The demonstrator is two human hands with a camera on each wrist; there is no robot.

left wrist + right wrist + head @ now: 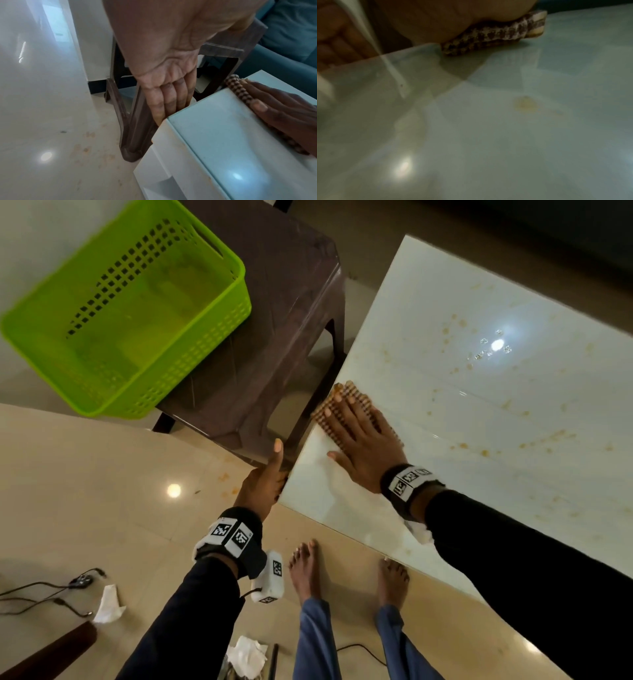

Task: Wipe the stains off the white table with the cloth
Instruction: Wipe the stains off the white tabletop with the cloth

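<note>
A brown-and-white checked cloth [358, 398] lies on the white table [479, 422] near its left edge. My right hand [346, 433] presses flat on the cloth with its fingers straight and spread. Orange-brown stains [462, 445] dot the tabletop to the right and beyond the cloth. One stain [525, 104] shows close up in the right wrist view, near the cloth [496, 35]. My left hand [272, 472] is at the table's near left corner, thumb pointing up. Its straight fingers [168, 97] reach down along the table's side [171, 155] and hold nothing.
A green plastic basket [130, 302] sits on a dark brown stool [281, 302] right beside the table's left edge, with a stool leg [135, 128] by my left fingers. Crumpled tissues [108, 604], cables [41, 594] and my bare feet [305, 570] are on the tiled floor.
</note>
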